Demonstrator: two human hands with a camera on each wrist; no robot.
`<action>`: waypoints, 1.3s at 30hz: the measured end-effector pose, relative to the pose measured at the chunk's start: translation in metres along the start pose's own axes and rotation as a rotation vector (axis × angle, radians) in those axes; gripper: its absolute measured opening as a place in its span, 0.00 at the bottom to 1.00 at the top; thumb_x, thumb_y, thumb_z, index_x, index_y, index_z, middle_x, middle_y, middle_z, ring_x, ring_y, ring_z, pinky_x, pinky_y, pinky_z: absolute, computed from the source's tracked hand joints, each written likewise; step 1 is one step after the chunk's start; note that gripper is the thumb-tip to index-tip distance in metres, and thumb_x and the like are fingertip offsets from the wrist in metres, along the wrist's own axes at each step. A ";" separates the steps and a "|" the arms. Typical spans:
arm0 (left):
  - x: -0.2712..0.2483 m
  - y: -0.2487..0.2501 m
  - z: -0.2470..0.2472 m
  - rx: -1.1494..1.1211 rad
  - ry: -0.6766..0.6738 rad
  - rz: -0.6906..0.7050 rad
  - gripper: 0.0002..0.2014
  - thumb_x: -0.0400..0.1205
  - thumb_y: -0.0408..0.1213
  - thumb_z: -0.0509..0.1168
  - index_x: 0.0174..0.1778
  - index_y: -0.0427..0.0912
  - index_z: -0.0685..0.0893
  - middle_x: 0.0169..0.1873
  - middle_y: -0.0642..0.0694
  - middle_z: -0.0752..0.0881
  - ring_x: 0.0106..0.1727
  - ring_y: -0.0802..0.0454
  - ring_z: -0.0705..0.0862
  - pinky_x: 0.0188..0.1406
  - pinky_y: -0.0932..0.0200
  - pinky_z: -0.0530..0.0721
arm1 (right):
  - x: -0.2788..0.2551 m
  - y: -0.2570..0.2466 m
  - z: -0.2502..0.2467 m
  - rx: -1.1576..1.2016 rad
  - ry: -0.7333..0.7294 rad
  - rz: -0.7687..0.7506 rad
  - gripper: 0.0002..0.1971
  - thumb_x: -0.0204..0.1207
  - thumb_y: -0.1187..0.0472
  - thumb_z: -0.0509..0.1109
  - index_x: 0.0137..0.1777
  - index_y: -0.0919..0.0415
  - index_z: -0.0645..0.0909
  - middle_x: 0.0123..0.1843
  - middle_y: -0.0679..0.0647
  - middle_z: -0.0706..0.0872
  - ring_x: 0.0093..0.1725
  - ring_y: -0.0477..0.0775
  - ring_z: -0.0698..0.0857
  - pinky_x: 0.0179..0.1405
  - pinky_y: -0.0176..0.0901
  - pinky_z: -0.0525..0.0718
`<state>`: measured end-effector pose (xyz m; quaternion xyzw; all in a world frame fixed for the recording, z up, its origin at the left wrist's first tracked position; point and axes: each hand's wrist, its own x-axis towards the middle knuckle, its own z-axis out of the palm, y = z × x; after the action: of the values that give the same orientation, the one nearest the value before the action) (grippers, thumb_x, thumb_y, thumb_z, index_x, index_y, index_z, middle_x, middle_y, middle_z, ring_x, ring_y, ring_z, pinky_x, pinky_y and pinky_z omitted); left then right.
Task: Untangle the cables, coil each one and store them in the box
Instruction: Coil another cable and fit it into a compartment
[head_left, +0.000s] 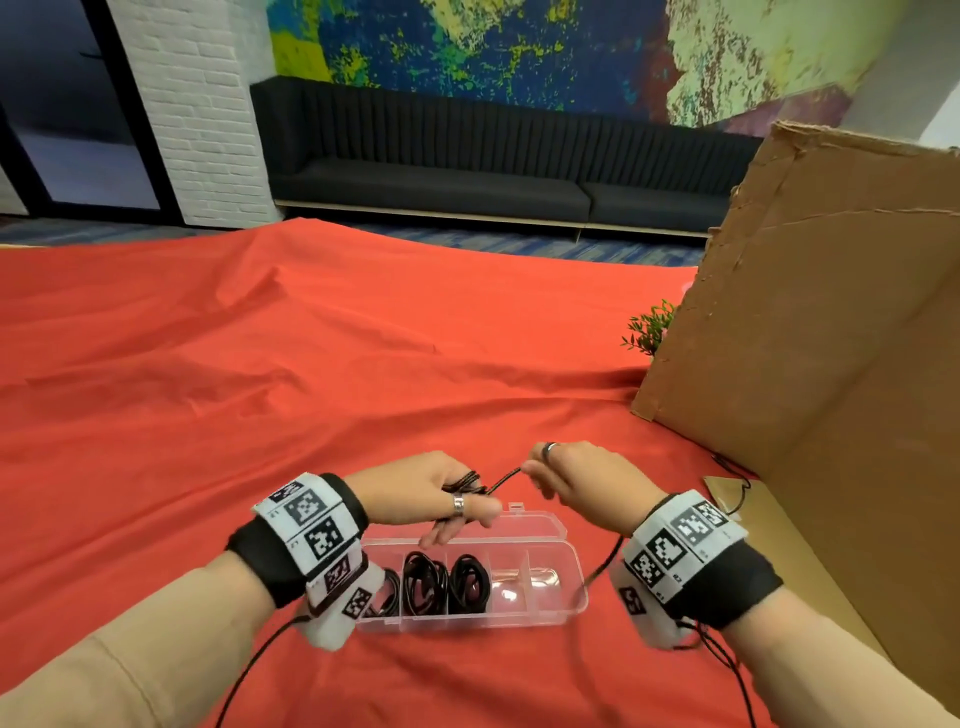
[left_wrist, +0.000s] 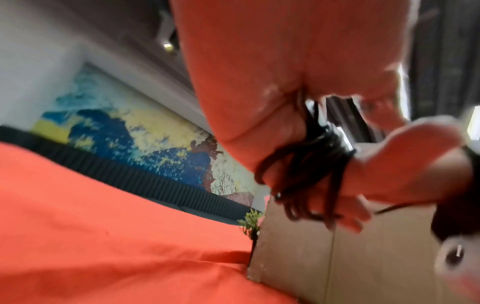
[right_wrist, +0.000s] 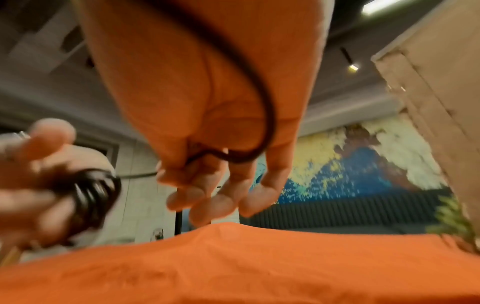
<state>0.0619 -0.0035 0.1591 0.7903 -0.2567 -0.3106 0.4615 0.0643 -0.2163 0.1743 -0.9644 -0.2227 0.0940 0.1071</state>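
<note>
The left hand (head_left: 441, 491) is raised just above the far edge of the box (head_left: 558, 605), with several turns of a black cable (head_left: 465, 480) wound around its outstretched fingers; the thumb lies against the wraps, so the hand holds the coil on itself rather than in a fist. The right hand (head_left: 576, 480) is level with it and close by, thumb and forefinger pinched on the same cable, the other fingers loosely curled beneath. Between the two hands a short taut stretch of cable runs nearly left to right, rising slightly toward the right hand. Past the pinch, the loose end crosses the right palm and drops beside the right end of the box onto the red cloth (head_left: 260, 364). The clear box lies long side left to right on the cloth, lid open away from the person; two coiled cables (head_left: 447, 579) fill its middle compartments, and another dark one shows beside the left wrist.
</note>
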 end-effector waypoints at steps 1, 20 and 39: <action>-0.001 0.001 -0.001 -0.083 -0.027 0.035 0.12 0.81 0.43 0.65 0.43 0.37 0.85 0.17 0.53 0.79 0.19 0.55 0.77 0.44 0.56 0.82 | 0.002 0.001 0.003 -0.098 0.029 0.031 0.16 0.85 0.46 0.49 0.43 0.53 0.72 0.40 0.51 0.85 0.44 0.60 0.84 0.41 0.49 0.76; -0.004 -0.007 -0.004 -0.037 0.092 0.013 0.37 0.75 0.70 0.46 0.40 0.42 0.88 0.24 0.51 0.85 0.37 0.57 0.85 0.52 0.57 0.75 | -0.004 -0.014 -0.001 0.207 0.033 -0.025 0.15 0.85 0.54 0.54 0.36 0.53 0.70 0.33 0.48 0.79 0.37 0.56 0.82 0.45 0.52 0.81; 0.010 -0.008 0.002 -0.182 0.480 0.021 0.27 0.86 0.50 0.45 0.53 0.35 0.84 0.42 0.52 0.88 0.52 0.66 0.83 0.54 0.69 0.72 | -0.012 -0.042 0.014 0.193 0.101 -0.149 0.16 0.85 0.49 0.51 0.47 0.58 0.73 0.27 0.47 0.73 0.29 0.54 0.74 0.34 0.49 0.75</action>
<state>0.0680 -0.0080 0.1489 0.7940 -0.1193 -0.1312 0.5815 0.0334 -0.1829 0.1728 -0.9339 -0.2781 0.0579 0.2170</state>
